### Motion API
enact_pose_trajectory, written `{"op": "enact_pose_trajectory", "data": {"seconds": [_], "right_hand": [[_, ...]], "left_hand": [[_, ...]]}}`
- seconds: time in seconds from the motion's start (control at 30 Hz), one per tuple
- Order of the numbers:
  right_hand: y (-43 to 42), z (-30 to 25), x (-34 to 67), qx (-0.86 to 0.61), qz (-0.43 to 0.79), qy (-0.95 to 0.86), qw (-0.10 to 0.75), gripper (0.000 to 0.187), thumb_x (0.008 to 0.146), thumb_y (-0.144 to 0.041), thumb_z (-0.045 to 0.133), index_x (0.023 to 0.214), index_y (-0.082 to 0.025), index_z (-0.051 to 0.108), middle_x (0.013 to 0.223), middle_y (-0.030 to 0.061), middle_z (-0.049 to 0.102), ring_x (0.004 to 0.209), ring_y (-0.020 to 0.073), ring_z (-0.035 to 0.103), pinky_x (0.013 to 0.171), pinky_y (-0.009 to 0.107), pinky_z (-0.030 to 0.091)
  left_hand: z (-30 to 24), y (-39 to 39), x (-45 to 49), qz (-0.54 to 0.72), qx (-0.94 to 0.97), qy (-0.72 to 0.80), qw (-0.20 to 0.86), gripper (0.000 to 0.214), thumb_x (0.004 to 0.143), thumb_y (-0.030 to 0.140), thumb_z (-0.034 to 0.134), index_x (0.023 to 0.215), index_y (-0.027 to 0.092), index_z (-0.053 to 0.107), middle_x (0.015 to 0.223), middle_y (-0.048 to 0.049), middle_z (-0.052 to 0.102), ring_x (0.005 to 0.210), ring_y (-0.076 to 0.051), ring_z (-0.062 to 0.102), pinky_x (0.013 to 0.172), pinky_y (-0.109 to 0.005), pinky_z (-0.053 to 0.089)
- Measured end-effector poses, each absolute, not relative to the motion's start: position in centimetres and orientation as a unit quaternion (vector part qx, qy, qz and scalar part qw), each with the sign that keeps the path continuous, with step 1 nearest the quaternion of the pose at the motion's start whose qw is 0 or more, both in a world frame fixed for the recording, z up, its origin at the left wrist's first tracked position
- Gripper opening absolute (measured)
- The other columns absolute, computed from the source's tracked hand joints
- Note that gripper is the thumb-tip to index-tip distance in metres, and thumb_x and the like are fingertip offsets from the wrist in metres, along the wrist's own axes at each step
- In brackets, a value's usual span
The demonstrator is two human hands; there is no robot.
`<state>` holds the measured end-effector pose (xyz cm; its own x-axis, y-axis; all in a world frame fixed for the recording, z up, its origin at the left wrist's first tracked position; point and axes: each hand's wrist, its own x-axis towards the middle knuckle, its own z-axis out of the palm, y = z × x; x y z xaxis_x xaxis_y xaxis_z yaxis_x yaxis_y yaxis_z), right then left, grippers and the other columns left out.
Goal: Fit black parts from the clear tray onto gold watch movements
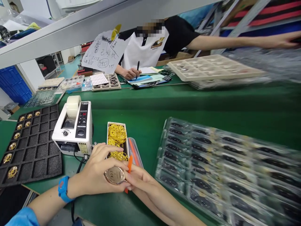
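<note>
My left hand [101, 168] is closed around a round gold-rimmed watch case [115, 175], whose engraved back faces me. Pressed against the case's right side, my right hand [138, 180] pinches a thin orange plastic strip [130, 164] that sticks up above and below the fingers. Just beyond the hands lies a white box [108, 131] full of yellow rings [116, 133]. To its right, a clear plastic case [141, 161] holds orange strips.
A white tape dispenser [87, 125] stands left of the box, its cable running down. Further left is a black foam tray [44, 138] with several gold watch parts. A clear tray of dark parts [199, 150] fills the right side. Across the bench, a person [145, 47] holds a pen.
</note>
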<state>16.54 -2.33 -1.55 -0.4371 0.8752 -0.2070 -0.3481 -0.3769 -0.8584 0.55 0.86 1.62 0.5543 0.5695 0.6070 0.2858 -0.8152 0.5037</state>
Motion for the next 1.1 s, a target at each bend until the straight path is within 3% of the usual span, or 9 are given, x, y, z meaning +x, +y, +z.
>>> {"op": "enact_pose_trajectory", "data": {"seconds": [0.13,0.27,0.33,0.4,0.57,0.73,0.83,0.97,1.1], "right_hand": [[-2.2,-0.8,16.7,-0.352,0.751,-0.394,0.396,0.050,0.065,-0.066,0.075,0.071,-0.020,0.056,0.061,-0.0043,0.041,0.057,0.0102,0.032,0.055,0.024,0.029],[-0.1,0.5,19.2,-0.403,0.667,-0.493,0.388,0.050,0.074,-0.070,0.063,0.071,-0.021,0.052,0.060,-0.0039,0.043,0.055,0.0114,0.038,0.055,0.025,0.035],[2.6,0.9,21.3,-0.467,0.528,-0.610,0.363,0.044,0.086,-0.065,0.050,0.080,-0.022,0.057,0.071,-0.0001,0.054,0.061,0.0146,0.049,0.060,0.027,0.042],[6.2,1.0,23.3,-0.526,0.294,-0.747,0.280,0.039,0.095,-0.053,0.037,0.087,-0.022,0.060,0.084,0.0037,0.062,0.077,0.0187,0.059,0.071,0.031,0.048],[14.6,-0.7,25.4,-0.620,0.096,-0.748,0.218,0.023,0.095,-0.033,0.048,0.089,-0.018,0.064,0.101,0.0104,0.063,0.095,0.0232,0.060,0.079,0.036,0.049],[17.5,-2.7,24.9,-0.625,0.001,-0.765,0.158,0.027,0.095,-0.034,0.056,0.117,-0.019,0.060,0.121,0.0088,0.061,0.100,0.0186,0.062,0.086,0.040,0.053],[16.9,-3.2,25.2,-0.633,-0.030,-0.757,0.158,0.021,0.095,-0.031,0.056,0.108,-0.017,0.063,0.113,0.0085,0.064,0.094,0.0175,0.063,0.080,0.035,0.054],[13.0,-2.8,26.3,-0.648,-0.057,-0.733,0.199,0.023,0.093,-0.026,0.048,0.090,-0.016,0.069,0.100,0.0119,0.067,0.085,0.0220,0.065,0.055,0.028,0.047],[6.1,-3.3,26.2,-0.608,-0.053,-0.759,0.228,0.023,0.090,-0.027,0.045,0.090,-0.023,0.067,0.097,0.0063,0.069,0.081,0.0196,0.067,0.053,0.026,0.048]], "left_hand": [[1.2,1.0,0.0,0.391,0.853,0.275,0.207,0.041,0.072,0.024,0.076,0.108,0.021,0.057,0.115,-0.0123,0.065,0.107,-0.025,0.062,0.096,-0.044,0.046],[1.0,0.4,-1.5,0.384,0.827,0.351,0.214,0.069,0.074,0.035,0.077,0.133,0.022,0.043,0.124,-0.0147,0.061,0.116,-0.028,0.059,0.095,-0.043,0.051],[0.9,-0.1,-2.3,0.387,0.829,0.354,0.195,0.062,0.079,0.035,0.072,0.133,0.022,0.043,0.124,-0.0148,0.062,0.116,-0.027,0.060,0.097,-0.043,0.051],[0.5,-0.5,-2.7,0.388,0.847,0.322,0.169,0.043,0.085,0.031,0.065,0.124,0.020,0.051,0.116,-0.0139,0.067,0.108,-0.025,0.064,0.092,-0.041,0.053],[-1.8,-0.9,-2.4,0.301,0.897,0.288,0.144,0.015,0.089,0.027,0.055,0.100,0.020,0.063,0.106,-0.0108,0.072,0.090,-0.021,0.069,0.075,-0.032,0.057],[-3.3,-0.6,-2.2,0.242,0.904,0.311,0.167,0.017,0.090,0.026,0.054,0.102,0.020,0.064,0.114,-0.0083,0.070,0.096,-0.022,0.070,0.081,-0.032,0.058],[-3.4,-0.7,-2.2,0.221,0.902,0.334,0.162,0.016,0.091,0.025,0.052,0.101,0.021,0.064,0.117,-0.0074,0.069,0.095,-0.022,0.071,0.079,-0.031,0.058],[-3.6,-1.1,-2.0,0.190,0.914,0.327,0.146,0.015,0.091,0.025,0.052,0.101,0.022,0.062,0.115,-0.0064,0.070,0.092,-0.021,0.071,0.075,-0.029,0.057],[-3.9,-1.6,-1.9,0.205,0.920,0.307,0.130,0.012,0.090,0.025,0.053,0.099,0.022,0.060,0.113,-0.0060,0.071,0.094,-0.020,0.071,0.075,-0.026,0.057]]}}
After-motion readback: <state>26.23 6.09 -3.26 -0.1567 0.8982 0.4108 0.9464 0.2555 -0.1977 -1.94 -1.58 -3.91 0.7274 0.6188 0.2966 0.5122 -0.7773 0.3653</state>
